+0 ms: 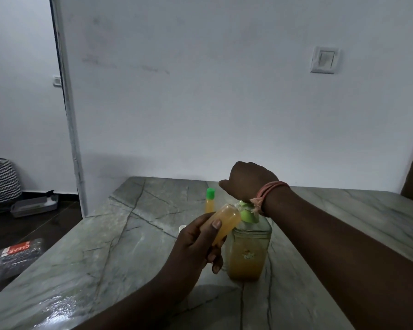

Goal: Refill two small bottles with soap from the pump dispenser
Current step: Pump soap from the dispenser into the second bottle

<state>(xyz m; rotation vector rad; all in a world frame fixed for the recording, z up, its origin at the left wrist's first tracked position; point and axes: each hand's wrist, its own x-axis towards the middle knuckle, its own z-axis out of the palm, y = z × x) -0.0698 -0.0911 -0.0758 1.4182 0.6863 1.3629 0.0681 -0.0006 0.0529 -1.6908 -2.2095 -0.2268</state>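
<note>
My left hand (196,244) grips a small clear bottle (225,222) of orange soap, tilted with its open mouth against the green spout of the pump dispenser (247,253). The dispenser is a clear square bottle about half full of orange soap, with a green pump head (247,214). My right hand (247,179) hangs wrist-down over the pump head, fingers curled; its contact with the pump is hidden. A second small bottle (210,202) with a green cap stands behind, full of orange liquid. A small white cap (183,227) peeks out on the table left of my left hand.
The grey marble table (105,258) ends at a white wall with a light switch (324,59). Off the table's left edge lie a plastic-wrapped pack (14,254), a grey tray (35,206) and a zigzag-patterned basket (0,181) on the dark floor.
</note>
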